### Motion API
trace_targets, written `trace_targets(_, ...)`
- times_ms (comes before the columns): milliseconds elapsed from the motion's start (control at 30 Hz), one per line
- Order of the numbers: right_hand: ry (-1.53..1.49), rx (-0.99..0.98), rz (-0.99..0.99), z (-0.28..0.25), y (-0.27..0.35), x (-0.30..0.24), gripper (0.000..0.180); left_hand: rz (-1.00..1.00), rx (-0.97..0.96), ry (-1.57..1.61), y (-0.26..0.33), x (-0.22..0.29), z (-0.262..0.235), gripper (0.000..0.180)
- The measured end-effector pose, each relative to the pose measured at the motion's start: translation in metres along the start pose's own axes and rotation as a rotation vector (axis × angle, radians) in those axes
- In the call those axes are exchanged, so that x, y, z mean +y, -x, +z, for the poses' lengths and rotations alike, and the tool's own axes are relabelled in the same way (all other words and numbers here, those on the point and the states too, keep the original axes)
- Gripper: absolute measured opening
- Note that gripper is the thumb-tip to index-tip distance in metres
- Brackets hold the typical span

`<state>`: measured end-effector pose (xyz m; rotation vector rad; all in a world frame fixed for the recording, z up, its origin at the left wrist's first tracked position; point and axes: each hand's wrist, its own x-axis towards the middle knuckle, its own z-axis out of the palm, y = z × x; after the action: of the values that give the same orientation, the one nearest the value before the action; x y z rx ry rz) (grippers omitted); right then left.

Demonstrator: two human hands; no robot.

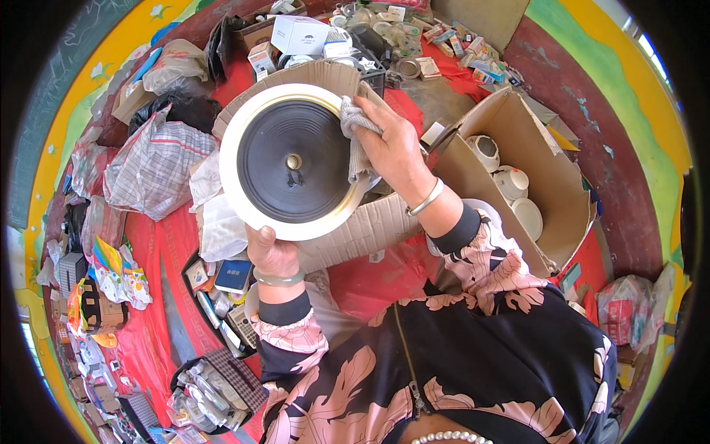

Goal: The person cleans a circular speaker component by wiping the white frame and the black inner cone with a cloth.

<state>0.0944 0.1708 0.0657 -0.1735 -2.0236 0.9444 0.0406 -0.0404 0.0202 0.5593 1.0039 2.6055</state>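
From the head camera, looking down, I hold a round disc-shaped lamp part (293,160), white-rimmed with a dark ribbed centre and a small brass knob in its middle, tipped up so its face looks at me. My left hand (271,255) is closed on the lower rim, fingers behind and thumb on the front edge, carrying its weight above the red cloth-covered floor (159,303). My right hand (390,140) is closed on a grey rag (353,137), pressing it against the disc's right rim where white meets dark. The disc sits in the air in front of a flattened cardboard sheet (370,229), near the middle of the cloth. To my right an open cardboard box (518,140) holds several white round fittings (510,181), apart from the one in my hands. Toward the far edge of the cloth lie small boxes and packets (299,33); along the left edge are plastic bags (151,166) and more packaged goods. Judging by the look of it, wiping is under way: the dark centre looks mostly even and the white rim fairly clean, but I cannot tell how much dust is left under the rag or on the back, which is hidden.
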Motion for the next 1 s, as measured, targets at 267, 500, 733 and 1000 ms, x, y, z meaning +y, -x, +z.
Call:
trace_targets(267,0.066,-0.11,-0.093,-0.028,-0.018,-0.001,0.04,-0.128,-0.198,-0.12,0.002,-0.001,0.007,0.081)
trace_targets(500,0.18,-0.087,-0.284,-0.031,-0.018,-0.023,0.044,-0.257,-0.222,-0.176,0.004,0.002,0.021,0.085)
trace_targets(733,0.149,0.063,-0.329,-0.017,-0.014,-0.02,0.043,-0.233,-0.19,-0.137,0.004,-0.007,0.025,0.081)
trace_targets(1000,-0.824,0.543,0.139,-0.083,-0.043,-0.004,0.019,-0.218,-0.045,0.097,0.003,-0.015,0.01,0.076)
